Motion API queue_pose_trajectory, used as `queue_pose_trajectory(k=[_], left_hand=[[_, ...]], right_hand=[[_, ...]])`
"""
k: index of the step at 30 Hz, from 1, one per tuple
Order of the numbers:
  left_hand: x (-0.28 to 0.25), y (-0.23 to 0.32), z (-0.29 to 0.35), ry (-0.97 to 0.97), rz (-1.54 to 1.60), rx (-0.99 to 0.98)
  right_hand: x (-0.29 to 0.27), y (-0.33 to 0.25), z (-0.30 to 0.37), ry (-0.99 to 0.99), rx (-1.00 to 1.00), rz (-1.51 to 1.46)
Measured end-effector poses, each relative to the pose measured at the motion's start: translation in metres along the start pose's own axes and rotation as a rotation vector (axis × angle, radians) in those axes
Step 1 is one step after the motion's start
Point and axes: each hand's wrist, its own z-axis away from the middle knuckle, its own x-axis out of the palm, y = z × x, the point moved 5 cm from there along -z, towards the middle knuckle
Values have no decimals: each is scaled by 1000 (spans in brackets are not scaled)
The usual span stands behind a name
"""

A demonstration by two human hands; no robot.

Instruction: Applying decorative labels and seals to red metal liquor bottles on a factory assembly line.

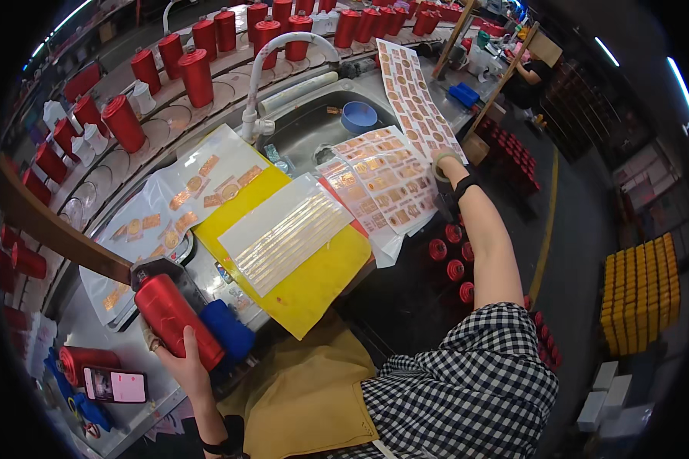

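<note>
My left hand point(182, 366) is wrapped round a shiny red bottle point(177, 321), which lies tilted at the near left of the steel counter, beside a dark blue cloth point(227, 330). Out to the right, my right hand point(447, 163) grips the lower end of a long sheet of gold decals point(417, 96) that slants up and away over the sink's edge. Under that hand lie more decal sheets point(383, 183), overlapping. A yellow board point(314, 283) carries a white sheet with gold strips point(287, 233). Loose decals point(195, 185) rest on clear film to its left.
A sink point(306, 122) with a blue bowl point(359, 116) and a curved tap point(254, 84) stands behind the board. Many red bottles point(197, 76) line a conveyor. A phone point(115, 385) lies at the near left. Yellow stacks point(641, 294) stand at right; another person point(530, 76) is at the back.
</note>
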Motion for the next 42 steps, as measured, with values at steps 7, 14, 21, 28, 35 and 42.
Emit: queue_pose_trajectory(k=[7, 14, 21, 28, 35, 42], left_hand=[[1, -3, 0, 3, 12, -26], [5, -5, -3, -24, -24, -34], [-2, -8, 1, -19, 0, -59], [3, -2, -1, -17, 13, -18], [3, -4, -2, -7, 59, 23], [5, -2, -3, -27, 106, -25]], right_hand=[[32, 46, -38, 196, 326, -535], [25, 99, -87, 173, 476, -589], [22, 37, 1, 149, 126, -327], [9, 6, 132, 121, -50, -301], [64, 35, 241, 12, 208, -735], [83, -29, 324, -226, 228, -1284]])
